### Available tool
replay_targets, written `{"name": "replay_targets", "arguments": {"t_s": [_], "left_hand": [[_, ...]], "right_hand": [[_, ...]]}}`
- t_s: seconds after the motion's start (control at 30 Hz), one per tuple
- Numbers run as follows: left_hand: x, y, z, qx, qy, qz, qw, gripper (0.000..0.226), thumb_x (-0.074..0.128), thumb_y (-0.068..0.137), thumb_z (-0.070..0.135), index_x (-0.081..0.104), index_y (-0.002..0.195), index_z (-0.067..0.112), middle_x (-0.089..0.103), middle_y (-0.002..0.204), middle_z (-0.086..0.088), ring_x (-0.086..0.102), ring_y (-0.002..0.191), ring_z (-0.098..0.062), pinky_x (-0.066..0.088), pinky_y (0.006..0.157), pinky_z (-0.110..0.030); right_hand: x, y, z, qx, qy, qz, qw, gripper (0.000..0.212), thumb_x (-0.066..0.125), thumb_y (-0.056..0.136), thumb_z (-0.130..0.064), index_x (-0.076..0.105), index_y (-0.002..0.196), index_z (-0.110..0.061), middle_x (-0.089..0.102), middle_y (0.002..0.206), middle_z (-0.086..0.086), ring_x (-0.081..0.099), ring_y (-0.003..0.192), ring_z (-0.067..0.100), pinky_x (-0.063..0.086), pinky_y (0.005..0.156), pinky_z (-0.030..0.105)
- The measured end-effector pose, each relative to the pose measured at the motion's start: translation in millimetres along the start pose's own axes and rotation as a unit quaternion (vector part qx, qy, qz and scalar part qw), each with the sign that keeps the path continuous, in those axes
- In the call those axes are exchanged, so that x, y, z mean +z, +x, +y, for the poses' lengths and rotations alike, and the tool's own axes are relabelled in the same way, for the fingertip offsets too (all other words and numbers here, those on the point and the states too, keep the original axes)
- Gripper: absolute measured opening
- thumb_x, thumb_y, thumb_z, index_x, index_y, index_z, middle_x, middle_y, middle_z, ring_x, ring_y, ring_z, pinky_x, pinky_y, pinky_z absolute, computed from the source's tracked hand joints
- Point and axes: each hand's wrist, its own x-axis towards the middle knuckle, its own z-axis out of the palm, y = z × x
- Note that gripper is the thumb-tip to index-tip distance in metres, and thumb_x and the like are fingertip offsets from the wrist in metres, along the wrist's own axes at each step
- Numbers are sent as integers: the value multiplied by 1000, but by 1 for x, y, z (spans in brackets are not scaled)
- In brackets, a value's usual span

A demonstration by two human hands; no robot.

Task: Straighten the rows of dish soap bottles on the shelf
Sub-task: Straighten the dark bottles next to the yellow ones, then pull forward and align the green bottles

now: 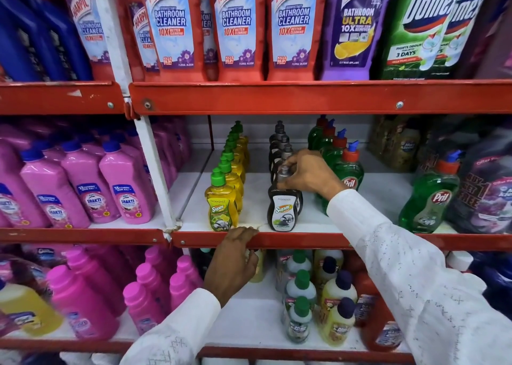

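Observation:
On the middle shelf (318, 223) a row of yellow dish soap bottles (221, 206) with green caps runs straight back. Beside it on the right stands a row of black dish soap bottles (282, 212) with grey caps. My right hand (307, 175) is closed around the neck and cap of the front black bottle, which stands upright at the shelf's front. Right of that is a row of green Pril bottles (347, 170) with orange caps. My left hand (235, 256) grips the red front lip of the shelf (304, 240) just below the yellow row.
One more green Pril bottle (429, 195) stands apart at the right next to dark refill pouches (487, 195). Pink cleaner bottles (83, 190) fill the left bay. Harpic and Domex bottles (235, 26) line the shelf above. Small bottles (318, 295) crowd the shelf below.

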Motion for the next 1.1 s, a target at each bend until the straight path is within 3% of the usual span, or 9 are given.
{"name": "replay_targets", "arguments": {"t_s": [0.13, 0.27, 0.4, 0.53, 0.63, 0.8, 1.0, 1.1], "left_hand": [[4, -4, 6, -14, 9, 6, 1000, 50, 65, 82, 22, 54, 131, 18, 57, 135, -6, 52, 125, -24, 44, 108, -36], [23, -14, 21, 24, 37, 11, 999, 56, 63, 83, 26, 46, 136, 23, 38, 150, -4, 37, 140, -24, 41, 112, -39], [39, -3, 41, 144, 96, 8, 985, 55, 52, 86, 26, 38, 139, 26, 32, 153, -2, 28, 143, -24, 31, 119, -41], [55, 12, 68, 226, 132, -31, 965, 61, 51, 86, 23, 32, 144, 21, 32, 155, -8, 28, 144, -29, 23, 122, -41], [68, 18, 85, 211, 111, -55, 970, 66, 52, 87, 14, 29, 149, 17, 24, 161, -10, 23, 148, -26, 14, 124, -36], [79, 20, 92, 182, 108, -72, 975, 61, 47, 91, 13, 28, 149, 9, 22, 161, -12, 16, 150, -24, 3, 125, -38], [77, 20, 96, 152, 94, -80, 981, 68, 45, 89, 6, 21, 152, 15, 16, 162, -5, 11, 151, -18, 6, 125, -32], [74, 19, 98, 146, 89, -73, 983, 69, 46, 87, 5, 22, 152, 15, 19, 161, -5, 12, 150, -17, -3, 123, -27]], "right_hand": [[-2, -7, 2, -20, 33, 22, 999, 58, 91, 60, -21, 71, 113, -12, 76, 105, 5, 71, 89, 14, 58, 83, 25], [5, -38, 13, -55, 90, 97, 990, 69, 91, 65, -21, 63, 129, -16, 73, 120, 3, 64, 83, 0, 48, 69, 1], [16, -81, 46, -55, 27, 209, 976, 55, 80, 78, -30, 63, 130, -23, 69, 128, 2, 65, 108, 15, 57, 91, 33], [22, -117, 99, -33, 22, 285, 958, 42, 66, 86, -18, 60, 128, -18, 64, 131, 5, 53, 120, 23, 35, 101, 18], [26, -133, 140, 19, 3, 355, 935, 52, 64, 85, -14, 50, 135, -13, 50, 143, 11, 43, 130, 29, 29, 112, 30], [11, -123, 194, 139, 0, 447, 884, 81, 71, 82, -30, 29, 146, -4, 31, 154, 23, 29, 142, 40, 19, 120, 44], [-5, -107, 226, 227, 35, 418, 879, 93, 74, 82, -39, 23, 146, 5, 39, 148, 30, 38, 135, 46, 32, 115, 52], [-10, -103, 234, 223, 52, 405, 885, 90, 74, 81, -39, 28, 144, 5, 43, 143, 30, 41, 131, 45, 34, 112, 51]]}}
